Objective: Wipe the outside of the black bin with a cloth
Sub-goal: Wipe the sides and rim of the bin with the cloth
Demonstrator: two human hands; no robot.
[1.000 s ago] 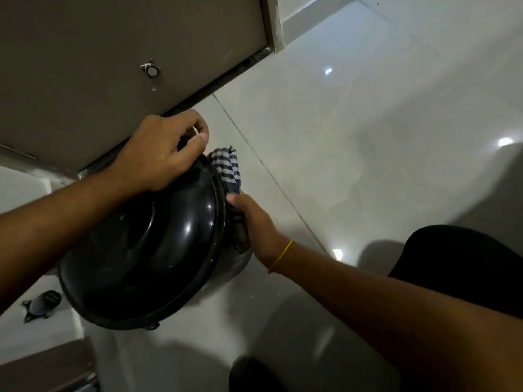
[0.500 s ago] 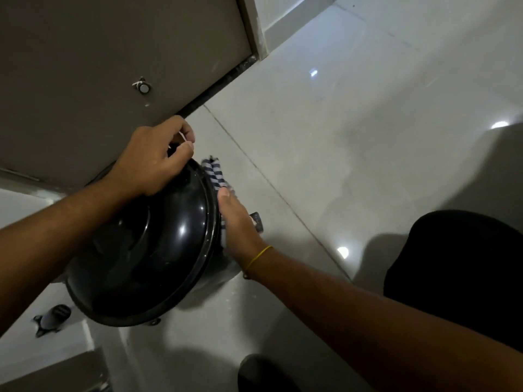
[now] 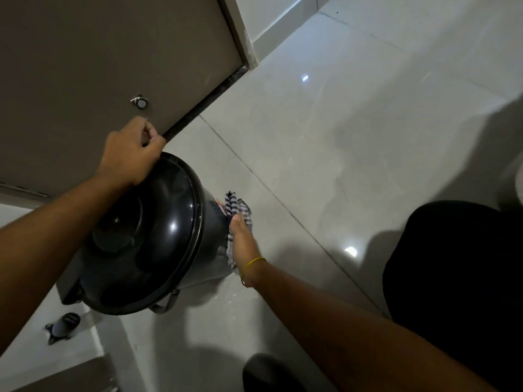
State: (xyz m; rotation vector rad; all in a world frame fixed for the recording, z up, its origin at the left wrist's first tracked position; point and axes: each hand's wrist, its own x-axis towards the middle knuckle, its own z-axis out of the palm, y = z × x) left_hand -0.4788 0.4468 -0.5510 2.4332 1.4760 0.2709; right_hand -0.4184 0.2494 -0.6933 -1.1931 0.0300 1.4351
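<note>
Right hand (image 3: 240, 239) has slid lower down bin side, at 3 o'clock of lid | fingers hidden, pressing striped cloth (image 3: 237, 213) to black bin (image 3: 158, 236) | left hand (image 3: 130, 157) fingers closed on rim, 11 o'clock | bin on floor (image 3: 339, 137)

Beyond and to the right of the right hand (image 3: 240, 239), the pale tiled floor (image 3: 339, 151) lies open as far as the wall skirting. To that hand's left the black bin (image 3: 147, 244) blocks the way, the striped cloth (image 3: 237, 210) pressed flat between palm and bin wall. Just past the left hand (image 3: 130, 157), clenched on the lid rim, the brown door (image 3: 99, 52) closes off the far side, and a dark-clothed knee (image 3: 452, 278) crowds the near right.
</note>
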